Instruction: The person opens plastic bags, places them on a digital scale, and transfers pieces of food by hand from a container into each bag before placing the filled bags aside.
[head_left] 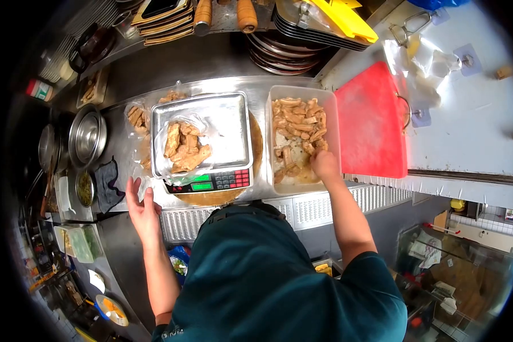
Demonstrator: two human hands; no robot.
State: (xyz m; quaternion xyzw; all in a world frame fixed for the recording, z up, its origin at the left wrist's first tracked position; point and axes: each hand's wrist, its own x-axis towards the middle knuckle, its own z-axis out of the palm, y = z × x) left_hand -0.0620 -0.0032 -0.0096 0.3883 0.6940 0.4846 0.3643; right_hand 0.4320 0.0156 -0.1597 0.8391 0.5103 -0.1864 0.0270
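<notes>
Plastic tub (333,117): contains meat strips (299,118); right hand (325,164) inside, grip cannot be determined. Scale tray (228,122): bagged meat pieces (185,153). Left hand (145,212): fingers (132,189) open, near the scale (232,181). Steel tabletop (259,93); stacked plates (285,54) beyond.

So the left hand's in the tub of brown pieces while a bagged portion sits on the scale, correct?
Wrong hand: the head view shows the right hand in the tub, not the left hand. The bagged portion does sit on the scale.
</notes>
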